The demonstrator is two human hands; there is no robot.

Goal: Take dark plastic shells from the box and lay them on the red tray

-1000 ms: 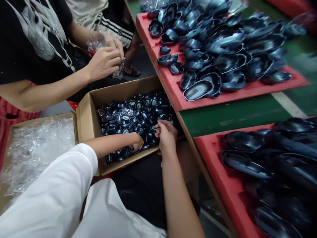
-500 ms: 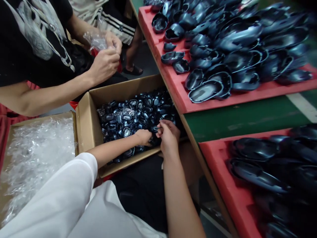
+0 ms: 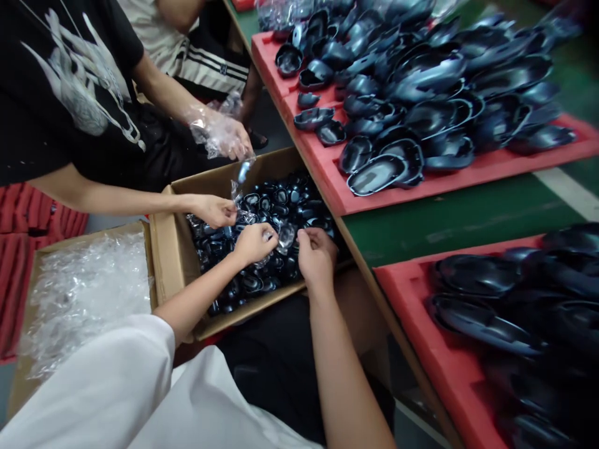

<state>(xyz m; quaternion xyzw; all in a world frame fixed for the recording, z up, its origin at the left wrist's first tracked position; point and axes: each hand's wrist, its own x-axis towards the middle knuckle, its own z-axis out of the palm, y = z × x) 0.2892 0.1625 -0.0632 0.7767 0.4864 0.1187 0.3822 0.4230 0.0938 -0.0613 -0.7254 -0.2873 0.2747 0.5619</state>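
Note:
Over a cardboard box [image 3: 178, 249] of small dark-blue glossy plastic shells [image 3: 253, 284], my left hand [image 3: 255, 243] is pinched on a clear plastic bag [image 3: 285, 236]. The bag stretches from its fingertips toward the other hand. My right hand [image 3: 318, 251] is closed just right of the bag, fingers curled together; whatever it may hold is hidden. A co-worker's two hands [image 3: 218, 211] are at the far left of the same box, with clear plastic and a small blue piece [image 3: 243, 169] between them.
A green table [image 3: 421, 215] on the right bears red foam trays [image 3: 346, 187] heaped with larger dark-blue shells [image 3: 379, 173]. An open carton [image 3: 152, 262] of clear plastic bags [image 3: 88, 293] stands at left. Red foam pieces [image 3: 19, 249] are stacked beyond it.
My left hand has come up out of the shells, with a clear bag now at its fingers. My right hand stays near its place. The co-worker's hands have moved down over the box.

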